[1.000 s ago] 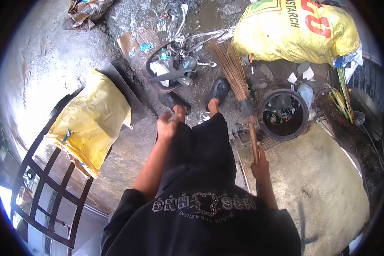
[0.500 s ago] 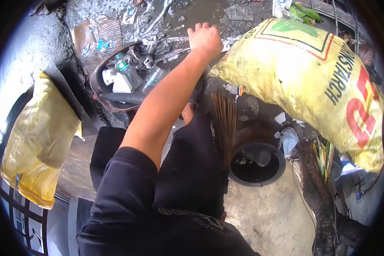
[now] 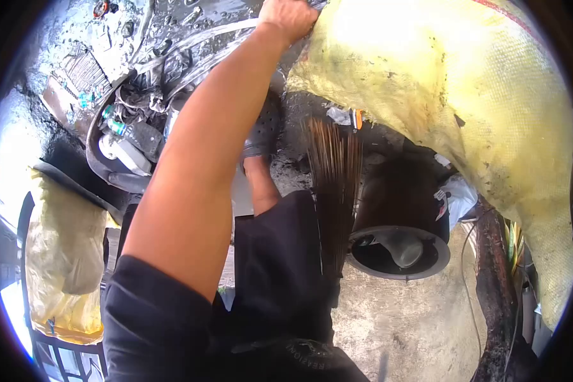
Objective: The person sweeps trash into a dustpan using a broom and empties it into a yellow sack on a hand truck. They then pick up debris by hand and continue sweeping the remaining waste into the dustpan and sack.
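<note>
My left hand (image 3: 288, 18) is closed at the top edge, its arm stretched forward from the lower left. Long, dirty plastic strips (image 3: 226, 28) run from the left into its grip. Just right of the fist bulges a big, full yellow woven sack (image 3: 420, 83). Part of the fingers is hidden by the back of the hand. My right hand is out of view. Left of the arm, a dark tub (image 3: 95, 153) holds crumpled plastic, a clear bottle with a green label (image 3: 116, 126) and a white container (image 3: 130, 156).
A stick broom (image 3: 334, 159) stands by my leg. Beside it a black bucket (image 3: 398, 232) holds a clear plastic item. A log (image 3: 493, 274) lies at the right, and a yellow plastic bag (image 3: 63, 248) hangs at the left. The ground ahead is wet and littered.
My left hand has gone farther up, with the strips still in it. The yellow sack now looks larger and nearer, most of its print out of view. My view has shifted.
</note>
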Demonstrator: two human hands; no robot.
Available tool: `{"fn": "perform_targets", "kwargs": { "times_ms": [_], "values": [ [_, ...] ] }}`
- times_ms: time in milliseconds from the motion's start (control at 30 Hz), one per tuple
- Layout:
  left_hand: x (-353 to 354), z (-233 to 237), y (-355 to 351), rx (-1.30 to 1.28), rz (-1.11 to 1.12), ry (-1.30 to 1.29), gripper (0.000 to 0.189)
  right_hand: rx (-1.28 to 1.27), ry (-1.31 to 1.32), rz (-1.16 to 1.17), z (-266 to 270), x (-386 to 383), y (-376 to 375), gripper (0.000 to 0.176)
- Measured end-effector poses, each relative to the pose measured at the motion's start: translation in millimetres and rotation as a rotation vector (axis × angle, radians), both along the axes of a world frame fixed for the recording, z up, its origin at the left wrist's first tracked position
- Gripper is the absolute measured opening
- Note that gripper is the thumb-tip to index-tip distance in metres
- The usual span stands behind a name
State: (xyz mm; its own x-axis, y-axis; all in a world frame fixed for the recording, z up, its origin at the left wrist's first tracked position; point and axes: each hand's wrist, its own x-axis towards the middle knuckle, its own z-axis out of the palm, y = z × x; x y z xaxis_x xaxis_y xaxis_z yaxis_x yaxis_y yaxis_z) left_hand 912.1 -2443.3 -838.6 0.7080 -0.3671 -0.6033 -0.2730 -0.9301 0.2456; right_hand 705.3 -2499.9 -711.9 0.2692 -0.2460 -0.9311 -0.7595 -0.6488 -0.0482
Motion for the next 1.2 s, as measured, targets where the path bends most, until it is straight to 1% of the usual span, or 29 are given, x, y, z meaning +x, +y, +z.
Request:
{"fn": "perform_targets", "kwargs": {
  "times_ms": [67,100,167,200,233,267,300,367,400,433,533,600,633,700,733,767,833,900,933,967,1067,1100,1133,1167,1200],
  "values": [
    [1.6,21.0,8.3,-0.077,-0.014,-0.054,0.020,0.010,-0.014,-0.014,-9.8,10.2,13.3,0.029],
    [9.5,36.1,12.0,-0.087,-0.069,-0.027,0.021,0.017,-0.011,-0.020,-13.8,15.2,20.9,0.029],
    [10.7,44.4,18.3,-0.177,-0.121,-0.170,0.020,0.026,-0.011,-0.010,-6.4,13.0,27.4,0.028],
    [8.8,48.6,19.7,-0.208,-0.123,-0.127,0.019,0.027,-0.013,0.010,0.7,12.1,29.2,0.028],
    [16.1,66.7,31.6,-0.236,-0.109,-0.108,0.020,0.031,-0.025,0.040,10.9,10.7,30.7,0.028],
    [21.7,102.9,39.1,-0.144,-0.112,0.117,0.020,0.017,-0.022,0.053,16.5,5.8,29.2,0.028],
    [20.3,115.3,43.8,-0.144,-0.108,0.101,0.020,0.011,-0.012,0.068,23.8,3.0,27.9,0.027],
    [13.4,127.0,51.6,-0.072,-0.179,0.171,0.021,-0.010,0.003,0.097,37.0,-3.1,23.8,0.027],
    [3.7,124.7,62.9,-0.155,-0.154,0.113,0.025,-0.022,0.010,0.108,44.0,-7.8,22.6,0.027],
    [-3.0,122.4,73.9,-0.154,-0.155,0.105,0.025,-0.027,0.016,0.114,51.7,-12.8,22.3,0.027],
    [-18.9,144.9,107.6,-0.146,-0.116,0.084,0.023,-0.056,0.024,0.138,69.6,-24.0,21.0,0.026],
    [-35.9,166.3,128.7,-0.195,-0.235,-0.044,0.022,-0.073,0.029,0.157,87.4,-36.5,19.4,0.026],
    [-42.4,178.7,137.2,-0.191,-0.235,-0.047,0.022,-0.082,0.033,0.165,97.0,-42.1,20.3,0.026],
    [-44.9,209.1,154.2,-0.206,-0.081,0.127,0.021,-0.099,0.019,0.187,120.1,-58.7,17.3,0.025],
    [-50.3,220.1,155.5,-0.263,-0.117,0.108,0.022,-0.110,0.022,0.204,134.8,-71.5,13.7,0.025],
    [-60.9,237.0,157.5,-0.367,-0.152,-0.006,0.018,-0.120,0.036,0.216,154.8,-88.2,7.1,0.025],
    [-93.5,254.9,176.9,-0.530,-0.152,-0.117,0.016,-0.153,0.084,0.225,198.5,-125.3,-6.8,0.025],
    [-117.3,279.5,215.8,-0.549,-0.111,-0.144,0.015,-0.193,0.129,0.233,246.3,-162.3,-22.8,0.024],
    [-127.9,283.9,237.3,-0.576,-0.049,-0.197,0.016,-0.215,0.147,0.237,267.6,-177.9,-28.1,0.024],
    [-132.9,294.0,256.1,-0.429,-0.022,-0.132,0.017,-0.242,0.177,0.236,293.2,-197.4,-36.4,0.024],
    [-150.9,294.1,303.7,-0.242,0.068,-0.160,0.014,-0.311,0.218,0.225,339.0,-226.9,-45.3,0.023],
    [-156.2,292.2,313.9,-0.178,0.109,-0.158,0.014,-0.332,0.231,0.219,349.4,-231.3,-46.0,0.023],
    [-160.9,290.7,322.0,-0.112,0.087,-0.168,0.014,-0.351,0.227,0.204,354.6,-234.1,-46.3,0.023],
    [-173.3,277.2,329.6,-0.090,0.143,-0.192,0.015,-0.369,0.230,0.200,361.6,-237.3,-48.0,0.023],
    [-179.5,271.9,333.2,-0.058,0.147,-0.206,0.015,-0.381,0.230,0.193,367.2,-239.9,-49.6,0.023]
  ]
}}
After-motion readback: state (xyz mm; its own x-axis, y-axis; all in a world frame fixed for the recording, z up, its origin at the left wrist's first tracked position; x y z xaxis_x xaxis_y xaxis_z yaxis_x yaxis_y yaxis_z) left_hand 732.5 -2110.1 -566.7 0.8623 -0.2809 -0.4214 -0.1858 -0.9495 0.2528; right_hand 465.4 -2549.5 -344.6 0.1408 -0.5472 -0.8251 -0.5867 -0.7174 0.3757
